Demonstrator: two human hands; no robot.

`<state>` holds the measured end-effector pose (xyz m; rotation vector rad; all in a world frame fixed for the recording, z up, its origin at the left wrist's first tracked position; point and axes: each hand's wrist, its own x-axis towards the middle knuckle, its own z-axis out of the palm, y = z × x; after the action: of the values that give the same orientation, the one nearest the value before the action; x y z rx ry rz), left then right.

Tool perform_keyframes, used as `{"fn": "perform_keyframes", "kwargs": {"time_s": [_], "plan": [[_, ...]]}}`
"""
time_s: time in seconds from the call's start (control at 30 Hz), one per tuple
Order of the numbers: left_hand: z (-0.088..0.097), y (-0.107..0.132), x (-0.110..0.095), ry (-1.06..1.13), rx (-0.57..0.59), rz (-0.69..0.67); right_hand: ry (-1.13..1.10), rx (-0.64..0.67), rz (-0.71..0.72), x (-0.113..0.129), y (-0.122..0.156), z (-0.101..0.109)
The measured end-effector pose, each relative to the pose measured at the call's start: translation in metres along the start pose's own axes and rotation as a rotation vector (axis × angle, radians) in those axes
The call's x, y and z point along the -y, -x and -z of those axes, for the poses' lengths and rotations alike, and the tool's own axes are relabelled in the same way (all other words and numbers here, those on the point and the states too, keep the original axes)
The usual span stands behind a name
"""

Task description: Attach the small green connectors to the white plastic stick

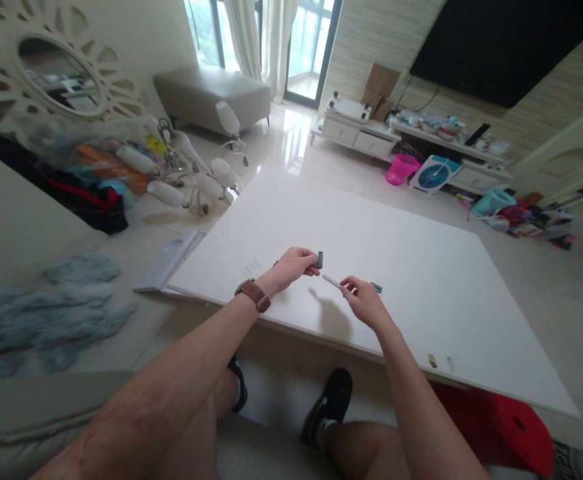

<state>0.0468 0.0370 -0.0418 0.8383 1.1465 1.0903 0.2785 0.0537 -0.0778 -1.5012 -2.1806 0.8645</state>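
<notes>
My left hand (298,263), with a brown-strapped watch (254,294) at the wrist, pinches a small flat green and dark rectangular piece (320,260); its exact kind is too small to make out. In my right hand (364,301) is a slim white stick (332,281), pen-like, pointing left toward the left hand. The stick's tip and the green piece are close but look apart. Just beyond the right hand a second small green and dark piece (377,287) lies on the white table (436,287). Both hands are above the table near its front edge.
Several small pale strips (251,268) lie left of my hand. A small yellow and black item (432,361) and a small clear item (450,363) lie near the front right edge. A white lamp with several shades (166,195) stands beyond the left end; a red object (516,427) is below right.
</notes>
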Motion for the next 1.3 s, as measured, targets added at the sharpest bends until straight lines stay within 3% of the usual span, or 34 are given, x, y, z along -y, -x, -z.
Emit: {"fn": "perform_keyframes", "kwargs": {"time_s": [0.1, 0.27, 0.43, 0.67, 0.8, 0.93, 1.03, 1.13, 1.3], "plan": [[0.001, 0.001, -0.001, 0.002, 0.009, -0.01, 0.073, 0.035, 0.045, 0.005, 0.003, -0.004], [0.001, 0.002, -0.001, 0.017, 0.05, -0.02, 0.037, -0.119, 0.041, 0.014, 0.003, 0.0], [0.001, 0.003, -0.001, 0.008, 0.042, -0.03, 0.124, 0.003, 0.068, 0.009, 0.003, -0.003], [0.0, 0.004, -0.004, 0.017, 0.02, -0.025, 0.149, -0.051, 0.041, 0.006, 0.002, -0.003], [0.001, 0.003, -0.002, 0.021, 0.024, -0.014, 0.061, -0.287, 0.027, 0.01, 0.001, 0.005], [0.001, 0.002, -0.001, 0.005, 0.008, -0.009, -0.28, -0.654, 0.017, 0.021, 0.003, 0.02], [0.0, 0.002, -0.001, -0.003, 0.0, -0.006, -0.499, -0.865, 0.132, 0.03, 0.005, 0.029], [0.0, 0.003, -0.001, -0.005, -0.002, -0.009, -0.563, -0.97, 0.211, 0.035, 0.007, 0.033], [0.001, 0.002, 0.002, -0.018, -0.021, -0.015, -0.548, -1.078, 0.207, 0.038, 0.008, 0.038]]}}
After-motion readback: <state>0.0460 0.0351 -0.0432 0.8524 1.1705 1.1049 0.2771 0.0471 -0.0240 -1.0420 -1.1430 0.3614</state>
